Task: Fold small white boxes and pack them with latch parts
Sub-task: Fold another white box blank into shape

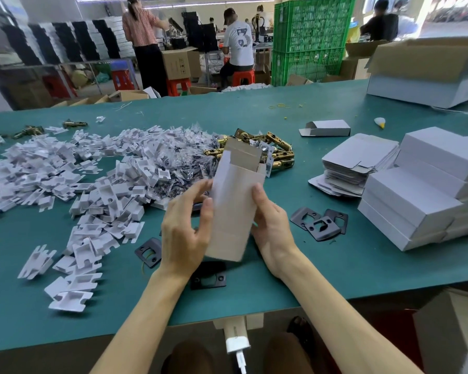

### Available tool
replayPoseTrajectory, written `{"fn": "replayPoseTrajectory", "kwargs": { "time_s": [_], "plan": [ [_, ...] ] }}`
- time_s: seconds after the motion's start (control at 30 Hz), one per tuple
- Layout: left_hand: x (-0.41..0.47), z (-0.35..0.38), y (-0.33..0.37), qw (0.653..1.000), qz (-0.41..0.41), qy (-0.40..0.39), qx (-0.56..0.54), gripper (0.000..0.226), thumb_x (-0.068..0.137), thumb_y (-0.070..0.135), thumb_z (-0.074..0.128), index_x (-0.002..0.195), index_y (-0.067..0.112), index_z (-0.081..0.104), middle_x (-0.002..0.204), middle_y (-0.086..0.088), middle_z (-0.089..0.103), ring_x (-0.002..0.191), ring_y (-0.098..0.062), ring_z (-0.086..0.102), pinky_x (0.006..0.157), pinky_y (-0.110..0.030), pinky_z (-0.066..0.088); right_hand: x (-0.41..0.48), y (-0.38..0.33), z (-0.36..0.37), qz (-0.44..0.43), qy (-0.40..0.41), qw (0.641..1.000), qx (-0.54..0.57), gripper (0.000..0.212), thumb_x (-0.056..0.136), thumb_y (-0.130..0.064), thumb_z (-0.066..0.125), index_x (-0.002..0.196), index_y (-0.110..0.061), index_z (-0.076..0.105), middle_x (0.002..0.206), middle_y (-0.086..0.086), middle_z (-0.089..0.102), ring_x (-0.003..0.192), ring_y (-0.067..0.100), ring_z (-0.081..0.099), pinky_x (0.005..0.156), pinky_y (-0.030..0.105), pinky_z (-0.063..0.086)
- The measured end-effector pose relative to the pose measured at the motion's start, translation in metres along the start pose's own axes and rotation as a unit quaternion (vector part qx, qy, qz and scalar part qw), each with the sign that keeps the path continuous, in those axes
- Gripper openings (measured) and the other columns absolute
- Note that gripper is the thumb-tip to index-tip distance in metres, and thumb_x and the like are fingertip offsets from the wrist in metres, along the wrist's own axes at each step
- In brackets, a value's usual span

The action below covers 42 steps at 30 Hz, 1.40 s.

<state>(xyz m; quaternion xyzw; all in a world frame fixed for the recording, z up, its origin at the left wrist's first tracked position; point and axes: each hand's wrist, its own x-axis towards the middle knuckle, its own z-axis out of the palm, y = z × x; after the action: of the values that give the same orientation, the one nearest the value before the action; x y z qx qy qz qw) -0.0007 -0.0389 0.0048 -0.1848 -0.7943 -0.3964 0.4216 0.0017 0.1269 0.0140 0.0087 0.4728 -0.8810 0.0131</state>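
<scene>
**Open-Topped Box Held in Both Hands Over the Worktop**

A person held a small white box upright, tilted slightly, just above the green worktop. Its top flap stood open and showed a grey-brown inside. The left hand gripped the box's left side, its fingers curled round the far edge and the thumb pressed on the near face. The right hand clasped the right edge, thumb laid up along the front and the other fingers hidden behind the box.

Behind the box lay a pile of brass latch parts. To its left spread a broad heap of white card inserts, mixed with small clear bags. Dark strike plates lay overlapping just right of the right hand. Another plate sat beside the left wrist, and one more lay under the box.

On the right stood a stack of flat box blanks, with closed white boxes piled beside it. One folded box lay on its side farther back, its end flap open. Yellow rubber bands lay near the far edge.

The boxes were plain white. The only legible mark was a large figure 3 on the back of a seated worker's white shirt. A brown carton near that worker bore black handling symbols too small to read. Green crates were stacked to the right of the worker.
</scene>
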Motion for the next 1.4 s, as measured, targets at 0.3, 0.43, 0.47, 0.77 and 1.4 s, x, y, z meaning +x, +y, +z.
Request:
{"fn": "replayPoseTrajectory", "kwargs": {
  "time_s": [0.3,0.43,0.47,0.77,1.4],
  "plan": [
    [0.002,-0.003,-0.001,0.974,-0.15,-0.113,-0.127,0.028,0.095,0.056,0.057,0.112,0.036,0.067,0.097,0.029,0.075,0.081,0.005,0.072,0.064,-0.012,0.052,-0.002,0.004,0.002,0.017,0.012,0.999,-0.042,0.062,0.078,-0.045,0.082,0.107,0.008,0.067,0.109,0.022,0.074,0.097,0.036,0.07,0.095,0.06,0.055],
    [0.005,-0.003,0.001,0.951,-0.195,-0.158,-0.178,0.032,0.09,0.056,0.064,0.109,0.032,0.067,0.105,0.016,0.078,0.092,-0.009,0.076,0.07,-0.024,0.06,-0.002,0.007,0.001,0.005,0.014,0.997,-0.077,0.049,0.07,-0.045,0.087,0.089,-0.007,0.062,0.097,0.017,0.074,0.087,0.031,0.07,0.088,0.059,0.056],
    [0.005,-0.003,0.002,0.951,-0.199,-0.156,-0.18,0.032,0.089,0.056,0.063,0.108,0.03,0.068,0.103,0.014,0.078,0.09,-0.01,0.076,0.069,-0.027,0.061,-0.001,0.008,0.001,0.0,0.015,0.996,-0.083,0.048,0.069,-0.045,0.087,0.088,-0.008,0.062,0.095,0.017,0.073,0.086,0.03,0.069,0.087,0.06,0.056],
    [0.006,-0.003,0.001,0.955,-0.228,-0.114,-0.15,0.043,0.098,0.042,0.055,0.097,-0.001,0.062,0.087,-0.021,0.069,0.076,-0.039,0.068,0.06,-0.062,0.055,0.0,0.012,-0.003,-0.036,-0.018,0.993,-0.114,0.027,0.09,-0.021,0.077,0.11,-0.004,0.071,0.107,0.011,0.077,0.099,0.028,0.073,0.089,0.044,0.061],
    [0.01,-0.002,0.001,0.927,-0.277,-0.116,-0.223,0.034,0.109,0.039,0.041,0.094,0.017,0.063,0.08,0.011,0.069,0.073,-0.007,0.062,0.063,-0.024,0.05,0.002,0.011,-0.001,-0.098,-0.008,0.987,-0.13,0.067,0.09,-0.025,0.079,0.146,-0.045,0.048,0.113,0.004,0.073,0.111,0.022,0.07,0.099,0.051,0.055]
  ]
}}
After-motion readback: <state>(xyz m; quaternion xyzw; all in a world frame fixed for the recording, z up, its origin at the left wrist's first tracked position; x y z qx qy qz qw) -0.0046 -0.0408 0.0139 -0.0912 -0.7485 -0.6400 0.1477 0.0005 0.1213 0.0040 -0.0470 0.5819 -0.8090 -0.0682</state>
